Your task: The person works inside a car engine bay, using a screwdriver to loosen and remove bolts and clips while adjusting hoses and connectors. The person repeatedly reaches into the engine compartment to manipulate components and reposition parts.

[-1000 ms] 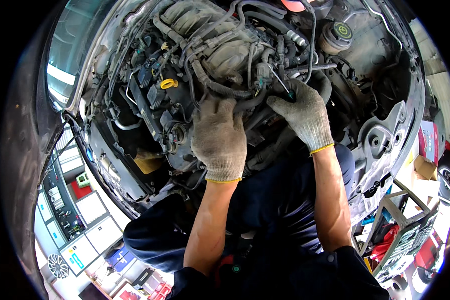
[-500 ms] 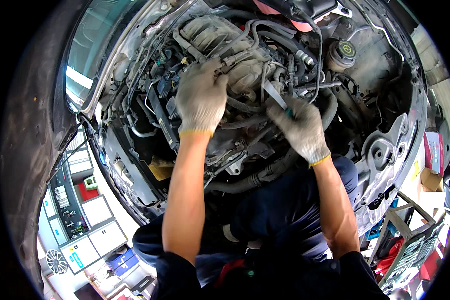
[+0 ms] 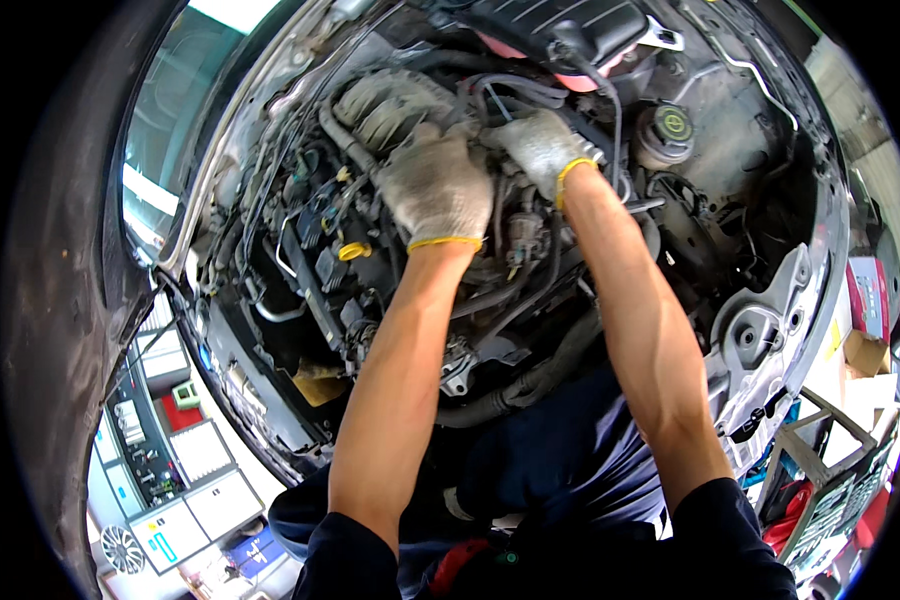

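Note:
Both my hands wear grey knit gloves with yellow cuffs and reach deep into an open car engine bay. My left hand point(image 3: 432, 188) lies palm down on the grey intake manifold point(image 3: 385, 105), fingers curled over its near side. My right hand point(image 3: 542, 145) sits just right of it, pressed among black hoses point(image 3: 510, 95) at the back of the engine; its fingers are hidden and I cannot tell whether they grip anything. A yellow oil filler cap point(image 3: 353, 251) shows to the left of my left forearm.
A round reservoir cap point(image 3: 673, 125) sits at the upper right, beside a strut tower point(image 3: 760, 335). A thick black hose point(image 3: 530, 380) crosses under my forearms. Shelving and bins point(image 3: 175, 465) stand at lower left, a cart with tools point(image 3: 830, 480) at lower right.
Both hands have pushed farther back into the engine bay, from the front of the engine up onto the intake manifold and rear hoses. The right hand has closed in beside the left.

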### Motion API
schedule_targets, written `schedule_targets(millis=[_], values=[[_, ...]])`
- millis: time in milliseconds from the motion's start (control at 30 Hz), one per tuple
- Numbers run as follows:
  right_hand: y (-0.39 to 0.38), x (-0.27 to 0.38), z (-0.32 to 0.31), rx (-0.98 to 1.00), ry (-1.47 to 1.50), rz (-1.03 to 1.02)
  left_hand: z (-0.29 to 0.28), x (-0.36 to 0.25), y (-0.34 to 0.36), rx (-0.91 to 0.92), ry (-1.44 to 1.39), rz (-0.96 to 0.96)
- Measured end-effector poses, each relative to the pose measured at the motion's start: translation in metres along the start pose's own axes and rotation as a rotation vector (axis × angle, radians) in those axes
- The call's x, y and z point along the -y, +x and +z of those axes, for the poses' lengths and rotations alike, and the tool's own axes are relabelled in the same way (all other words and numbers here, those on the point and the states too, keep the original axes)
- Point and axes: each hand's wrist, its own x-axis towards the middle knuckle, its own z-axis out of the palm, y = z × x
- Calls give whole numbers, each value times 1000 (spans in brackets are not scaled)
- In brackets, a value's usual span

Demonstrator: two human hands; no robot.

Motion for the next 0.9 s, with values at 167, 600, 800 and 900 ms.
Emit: schedule_targets(millis=[167, 600, 800, 900], values=[[11, -1, 11, -142, -344, -41, 0, 0, -4, -110, -138, -6], [-39, 46, -13, -42, 958, 349, -69, 87, 19, 809, -1336, -633], [-63, 68, 8, 96, 899, 318, -61, 79, 13, 757, -1252, -688], [-58, 69, 9, 152, 1005, 333, -66, 79, 10, 755, -1177, -639]])
